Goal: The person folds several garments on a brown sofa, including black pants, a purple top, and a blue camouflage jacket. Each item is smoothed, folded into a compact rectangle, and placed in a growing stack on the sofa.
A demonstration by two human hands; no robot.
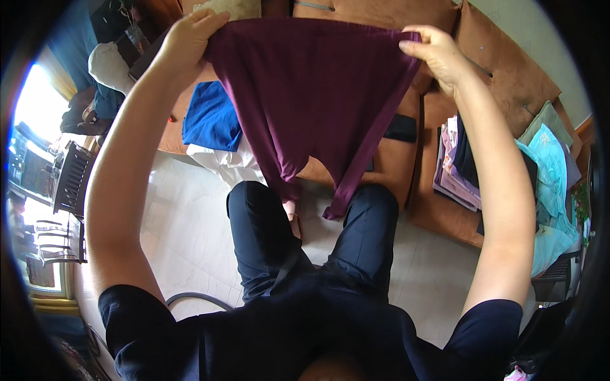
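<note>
A maroon garment (310, 90), apparently a pair of leggings or trousers, hangs spread out between my two hands. My left hand (198, 35) grips its upper left corner, and my right hand (429, 52) pinches the upper right corner. Two legs taper downward from it, with their ends hanging near my knees. Behind its left side, a blue folded cloth (212, 116) lies on the brown sofa (436, 109), partly covered from view. White cloth (226, 162) drapes over the seat's edge just below the blue one.
On the sofa's right part stands a stack of folded clothes (457, 176), with a turquoise garment (548, 176) beyond my right forearm. A dark flat item (400, 127) rests on the seat. Dark chairs (74, 176) stand at the far left. A dark hose or cable (200, 297) curves across the tiled floor (190, 243).
</note>
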